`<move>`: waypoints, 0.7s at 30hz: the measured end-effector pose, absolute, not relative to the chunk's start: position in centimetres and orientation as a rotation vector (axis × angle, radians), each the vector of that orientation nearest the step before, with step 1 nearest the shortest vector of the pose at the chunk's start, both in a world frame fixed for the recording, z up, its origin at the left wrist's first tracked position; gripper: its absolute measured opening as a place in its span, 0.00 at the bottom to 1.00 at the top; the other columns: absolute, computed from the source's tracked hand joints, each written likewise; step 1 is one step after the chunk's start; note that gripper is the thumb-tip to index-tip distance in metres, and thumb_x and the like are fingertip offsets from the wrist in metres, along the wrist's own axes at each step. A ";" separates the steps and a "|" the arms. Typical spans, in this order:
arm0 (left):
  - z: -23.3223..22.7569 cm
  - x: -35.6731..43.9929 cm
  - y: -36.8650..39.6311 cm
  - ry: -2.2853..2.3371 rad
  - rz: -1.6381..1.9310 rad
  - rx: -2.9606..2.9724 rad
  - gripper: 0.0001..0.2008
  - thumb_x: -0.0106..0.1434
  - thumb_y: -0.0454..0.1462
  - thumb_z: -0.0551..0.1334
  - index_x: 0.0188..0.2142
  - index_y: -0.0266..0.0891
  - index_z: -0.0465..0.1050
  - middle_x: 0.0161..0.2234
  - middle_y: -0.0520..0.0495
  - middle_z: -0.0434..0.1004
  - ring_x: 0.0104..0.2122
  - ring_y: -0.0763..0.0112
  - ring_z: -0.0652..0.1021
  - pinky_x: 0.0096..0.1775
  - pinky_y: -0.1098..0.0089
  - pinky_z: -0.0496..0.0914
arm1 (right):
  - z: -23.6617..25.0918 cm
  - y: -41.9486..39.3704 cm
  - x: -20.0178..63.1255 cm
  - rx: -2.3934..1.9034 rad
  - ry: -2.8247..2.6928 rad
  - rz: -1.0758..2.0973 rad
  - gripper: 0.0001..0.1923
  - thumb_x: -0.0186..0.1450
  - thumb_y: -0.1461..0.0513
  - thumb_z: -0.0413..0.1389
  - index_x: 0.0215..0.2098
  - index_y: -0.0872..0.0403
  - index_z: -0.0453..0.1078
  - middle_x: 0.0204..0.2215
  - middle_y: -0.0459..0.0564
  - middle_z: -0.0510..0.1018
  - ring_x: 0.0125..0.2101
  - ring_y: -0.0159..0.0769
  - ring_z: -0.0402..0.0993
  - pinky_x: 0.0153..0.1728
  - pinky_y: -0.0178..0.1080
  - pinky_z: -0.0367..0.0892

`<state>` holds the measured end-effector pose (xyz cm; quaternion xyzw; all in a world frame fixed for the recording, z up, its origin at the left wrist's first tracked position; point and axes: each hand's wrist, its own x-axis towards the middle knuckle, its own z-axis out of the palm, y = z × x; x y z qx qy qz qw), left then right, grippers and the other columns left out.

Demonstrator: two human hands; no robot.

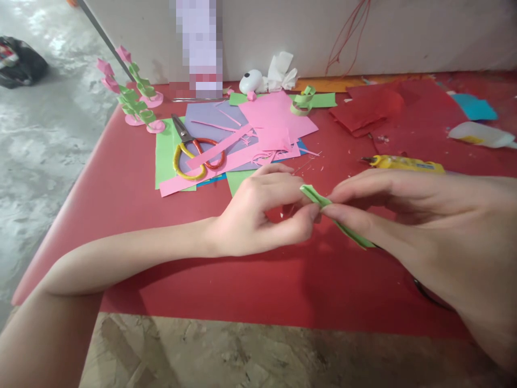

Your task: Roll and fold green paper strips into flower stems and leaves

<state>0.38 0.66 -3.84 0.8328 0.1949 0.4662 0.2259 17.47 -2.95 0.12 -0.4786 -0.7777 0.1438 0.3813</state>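
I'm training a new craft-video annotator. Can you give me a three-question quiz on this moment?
1. True or false: both hands pinch the folded green paper strip.
2. What lies on the purple paper sheet? A) scissors B) glue gun C) tissue
3. Fill in: the yellow glue gun lies just beyond the ___ hand.

Key: 1 true, the left hand and right hand meet on it. 2 A, the scissors. 3 right.

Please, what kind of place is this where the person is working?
Probably a home or hobby craft table. Both hands, left hand and right hand, pinch a folded green paper strip. Coloured paper sheets, scissors and finished paper flowers lie on the red table.
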 end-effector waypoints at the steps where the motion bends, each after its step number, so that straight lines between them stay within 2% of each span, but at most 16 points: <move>1: -3.8 0.3 0.7 0.525 1.270 2.270 0.14 0.61 0.32 0.54 0.19 0.35 0.65 0.17 0.52 0.71 0.20 0.79 0.69 0.36 0.70 0.69 | 0.1 -2.8 17.5 -1.225 -1.962 0.432 0.02 0.56 0.60 0.61 0.27 0.49 0.73 0.18 0.36 0.74 0.15 0.19 0.65 0.14 0.22 0.60; 4: -3.8 0.2 0.7 0.497 1.206 2.169 0.12 0.62 0.31 0.55 0.22 0.35 0.67 0.18 0.53 0.73 0.21 0.80 0.71 0.39 0.70 0.70 | 0.1 -2.5 17.6 -1.245 -1.910 0.656 0.02 0.57 0.60 0.60 0.27 0.49 0.75 0.20 0.38 0.76 0.17 0.21 0.68 0.15 0.21 0.62; 8: -3.8 0.2 0.7 0.431 1.170 2.049 0.12 0.62 0.29 0.54 0.23 0.35 0.67 0.20 0.53 0.74 0.24 0.81 0.72 0.34 0.76 0.70 | 0.2 -2.3 17.7 -1.241 -1.858 0.842 0.02 0.57 0.62 0.60 0.28 0.48 0.76 0.23 0.39 0.78 0.20 0.22 0.72 0.17 0.19 0.65; 11: -3.8 0.2 0.7 0.420 1.158 2.033 0.12 0.63 0.29 0.53 0.24 0.35 0.66 0.21 0.53 0.74 0.26 0.81 0.73 0.34 0.77 0.71 | 0.3 -2.3 17.9 -1.226 -1.866 0.849 0.02 0.56 0.64 0.60 0.27 0.50 0.75 0.21 0.40 0.77 0.18 0.21 0.70 0.15 0.19 0.63; 17: -4.0 0.3 0.9 0.371 1.157 2.213 0.11 0.62 0.30 0.54 0.23 0.36 0.64 0.21 0.53 0.72 0.24 0.79 0.72 0.36 0.74 0.71 | 0.2 -2.3 18.0 -1.240 -1.876 0.842 0.03 0.56 0.64 0.60 0.27 0.48 0.74 0.22 0.37 0.76 0.19 0.19 0.69 0.17 0.17 0.62; 21: -3.9 0.0 1.0 0.358 1.120 2.293 0.11 0.63 0.30 0.53 0.25 0.36 0.65 0.22 0.52 0.74 0.26 0.78 0.74 0.43 0.71 0.70 | 0.0 -2.2 18.0 -1.244 -1.898 0.835 0.01 0.57 0.62 0.60 0.28 0.48 0.74 0.21 0.37 0.76 0.19 0.19 0.69 0.17 0.17 0.63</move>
